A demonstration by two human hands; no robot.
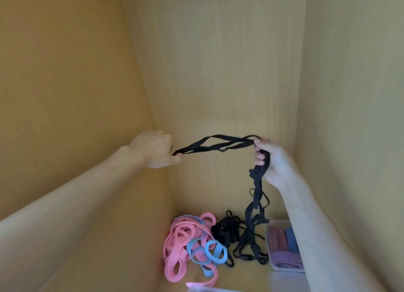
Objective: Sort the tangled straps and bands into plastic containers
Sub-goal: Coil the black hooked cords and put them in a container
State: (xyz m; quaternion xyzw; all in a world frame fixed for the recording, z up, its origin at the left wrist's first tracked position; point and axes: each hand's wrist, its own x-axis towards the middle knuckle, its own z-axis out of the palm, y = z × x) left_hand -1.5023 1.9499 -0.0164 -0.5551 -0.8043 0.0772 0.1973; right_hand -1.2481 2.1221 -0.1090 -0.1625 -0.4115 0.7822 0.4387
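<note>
Yellowish wooden cupboard, viewed looking down at its floor. Had the left hand [154,149] up by the left wall, with fingertips pinched together on one end of the black strap [251,213]. Stretched it across to the right hand [270,160], with fingers curled tight round the bunch and the tail dangling to the floor. Down there: pink and blue bands [190,243] heaped toward the left edge, black tangle [225,230] mid-floor, plastic container [277,223] at the right edge, already holding some red and blue pieces. Seemed well short of halfway, tbh.
</note>
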